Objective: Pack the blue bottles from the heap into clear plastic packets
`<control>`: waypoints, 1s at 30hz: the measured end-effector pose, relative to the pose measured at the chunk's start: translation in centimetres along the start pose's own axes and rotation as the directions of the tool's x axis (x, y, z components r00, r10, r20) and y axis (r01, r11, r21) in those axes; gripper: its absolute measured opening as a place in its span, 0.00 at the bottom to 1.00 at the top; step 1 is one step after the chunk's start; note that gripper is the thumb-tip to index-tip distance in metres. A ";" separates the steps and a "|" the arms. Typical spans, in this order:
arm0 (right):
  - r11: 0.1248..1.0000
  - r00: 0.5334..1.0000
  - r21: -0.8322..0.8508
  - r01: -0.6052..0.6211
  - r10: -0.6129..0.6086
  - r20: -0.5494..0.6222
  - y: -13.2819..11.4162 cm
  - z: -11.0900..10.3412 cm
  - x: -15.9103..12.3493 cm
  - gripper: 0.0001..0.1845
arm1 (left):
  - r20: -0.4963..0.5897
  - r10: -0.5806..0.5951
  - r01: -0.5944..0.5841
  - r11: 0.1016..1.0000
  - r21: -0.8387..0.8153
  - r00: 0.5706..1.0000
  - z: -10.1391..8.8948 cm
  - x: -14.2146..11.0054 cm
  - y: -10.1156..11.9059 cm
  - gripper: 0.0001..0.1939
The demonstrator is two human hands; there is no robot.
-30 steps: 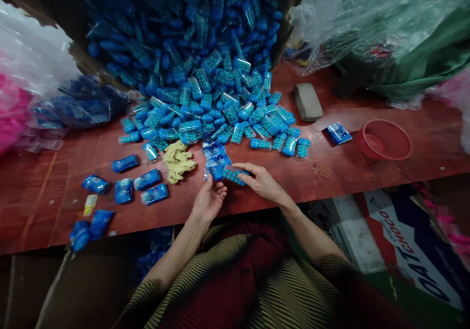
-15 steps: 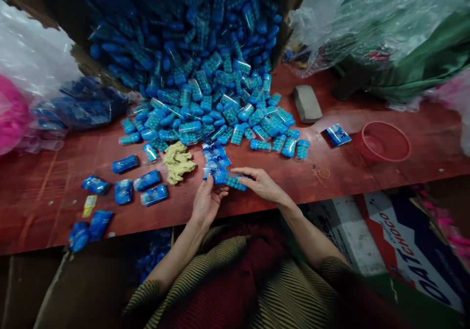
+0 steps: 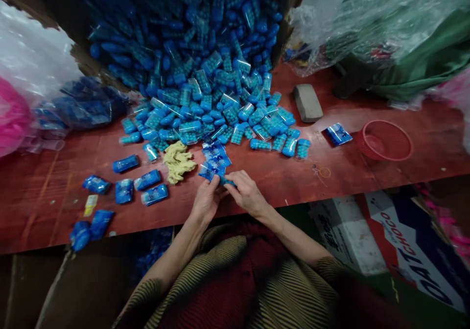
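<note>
My left hand pinches a blue printed plastic wrapper between thumb and fingers. Closed on a small clear tube of turquoise balls is my right hand, its fingers hiding much of the tube. The tube's left end meets the wrapper at my left thumb; how far it is inside, I cannot tell. Just beyond my hands lie more flat blue wrappers, overlapping. A crumpled pale yellow lump lies to their left. Farther back spreads a heap of blue-capped tubes.
Several wrapped tubes lie at the left of the red table. A grey block, a stack of blue wrappers and a red basket stand at the right. A torn cardboard box holds the heap behind.
My right hand has moved left with the tube, bringing it against the wrapper in my left hand. The wrapper has come away from the flat pile toward me and tilted.
</note>
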State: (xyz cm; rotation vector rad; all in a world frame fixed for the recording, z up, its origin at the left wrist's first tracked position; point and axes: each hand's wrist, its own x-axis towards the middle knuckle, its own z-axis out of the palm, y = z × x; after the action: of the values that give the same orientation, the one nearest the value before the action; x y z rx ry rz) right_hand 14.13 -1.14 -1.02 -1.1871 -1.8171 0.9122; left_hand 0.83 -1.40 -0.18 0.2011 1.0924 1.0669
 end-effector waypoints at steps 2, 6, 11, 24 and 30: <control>0.984 0.991 0.132 -0.123 0.128 -0.035 0.1 0.4 0.2 0.09 | 0.068 -0.008 0.008 1.000 0.010 0.998 0.1 -0.1 0.1 0.16; 0.822 0.928 0.451 -0.346 0.372 0.033 0.7 0.3 0.6 0.13 | 0.099 -0.002 0.003 1.000 -0.017 0.995 0.0 -0.1 0.5 0.14; 0.737 0.944 0.591 -0.327 0.284 0.168 0.6 -0.4 0.3 0.22 | 0.121 -0.040 0.050 0.995 -0.083 0.992 -0.1 0.2 0.6 0.09; 0.895 0.978 0.399 -0.201 0.205 0.034 0.6 -0.3 -0.5 0.18 | 0.040 0.039 -0.038 0.999 -0.011 0.998 0.2 0.0 1.4 0.12; 0.862 0.981 0.474 -0.179 0.118 0.156 0.9 -1.2 0.1 0.32 | 0.210 -0.056 0.052 0.998 0.028 0.976 -0.7 0.4 1.8 0.13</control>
State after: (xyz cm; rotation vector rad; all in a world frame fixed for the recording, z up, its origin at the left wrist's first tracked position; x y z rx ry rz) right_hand 15.47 -0.56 -1.21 -0.9683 -1.4669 1.4601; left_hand -0.82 -0.39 0.30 0.2940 0.9137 0.9618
